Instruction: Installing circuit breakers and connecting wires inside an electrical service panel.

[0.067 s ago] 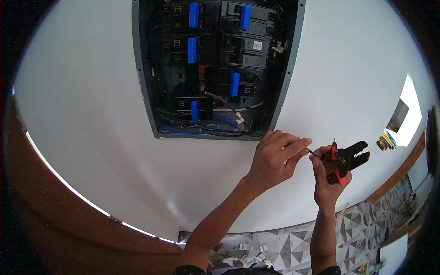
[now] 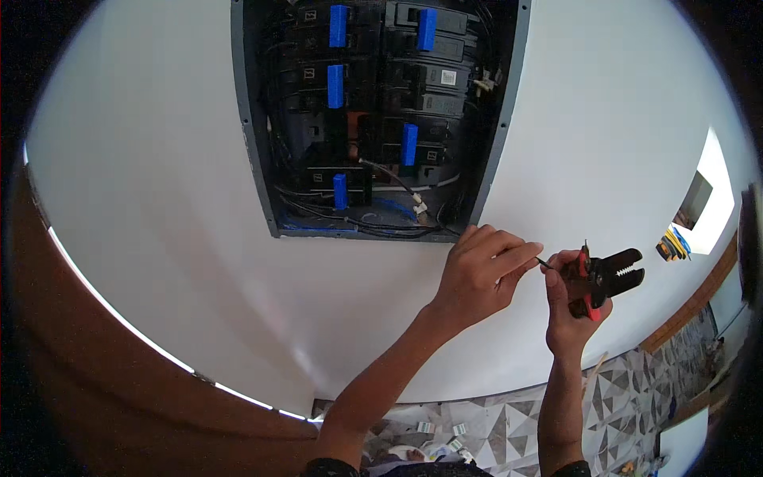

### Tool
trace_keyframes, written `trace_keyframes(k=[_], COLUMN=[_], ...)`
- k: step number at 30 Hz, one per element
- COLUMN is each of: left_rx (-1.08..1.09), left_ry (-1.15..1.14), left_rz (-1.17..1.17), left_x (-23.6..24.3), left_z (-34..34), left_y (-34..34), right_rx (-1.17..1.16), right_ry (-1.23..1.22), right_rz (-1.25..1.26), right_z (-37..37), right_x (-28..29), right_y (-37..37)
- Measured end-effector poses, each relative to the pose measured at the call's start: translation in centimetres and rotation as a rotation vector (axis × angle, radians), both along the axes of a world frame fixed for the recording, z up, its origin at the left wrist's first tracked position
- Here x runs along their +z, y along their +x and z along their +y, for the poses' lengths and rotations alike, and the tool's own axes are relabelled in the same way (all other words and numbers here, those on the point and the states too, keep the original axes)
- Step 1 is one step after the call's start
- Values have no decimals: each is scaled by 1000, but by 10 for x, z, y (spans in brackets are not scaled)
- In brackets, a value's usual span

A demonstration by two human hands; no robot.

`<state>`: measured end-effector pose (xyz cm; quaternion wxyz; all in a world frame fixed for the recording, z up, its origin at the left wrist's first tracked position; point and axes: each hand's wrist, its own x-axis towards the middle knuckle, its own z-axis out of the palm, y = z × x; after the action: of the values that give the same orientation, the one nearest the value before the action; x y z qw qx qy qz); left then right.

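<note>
A thin black wire (image 2: 544, 263) is pinched in the fingertips of my left hand (image 2: 481, 274), just below the lower right corner of an open breaker panel (image 2: 506, 91). My right hand (image 2: 566, 318) is wrapped around red-handled wire strippers (image 2: 602, 278), whose black toothed jaws point right and stand apart with nothing between them. The right thumb and forefinger also meet the wire beside the left fingertips. Inside the panel sit rows of black breakers (image 2: 433, 75) with blue clips (image 2: 335, 86). A loose wire with a white connector (image 2: 419, 208) hangs near its bottom.
White wall (image 2: 159, 199) surrounds the panel. At the right is a bright wall opening (image 2: 707, 199) with a yellow and black item (image 2: 673, 245) at its lower edge. Below lies a floor of patterned tiles (image 2: 493, 425) with small litter on it. A brown surface (image 2: 119, 381) fills the lower left.
The whole view has shifted very slightly. Both hands keep their hold, close together at the wire, with hardly any motion.
</note>
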<state>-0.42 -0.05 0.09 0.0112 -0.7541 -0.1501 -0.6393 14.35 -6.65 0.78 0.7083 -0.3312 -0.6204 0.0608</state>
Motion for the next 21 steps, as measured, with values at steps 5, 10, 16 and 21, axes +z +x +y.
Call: trace_keyframes(k=[5, 10, 16, 21], left_rx=[-48, -80, 23, 73], left_ry=[-18, -107, -77, -135], left_rz=[2, -21, 21, 33], left_x=[3, 11, 14, 13], left_z=[-3, -4, -6, -7], left_y=[-3, 2, 5, 8], right_rx=[-131, 158, 385, 573], right_ry=[-51, -176, -157, -559], right_rz=[-2, 240, 379, 512], right_z=[4, 14, 4, -10], right_x=[7, 9, -22, -70], right_y=[3, 5, 13, -2])
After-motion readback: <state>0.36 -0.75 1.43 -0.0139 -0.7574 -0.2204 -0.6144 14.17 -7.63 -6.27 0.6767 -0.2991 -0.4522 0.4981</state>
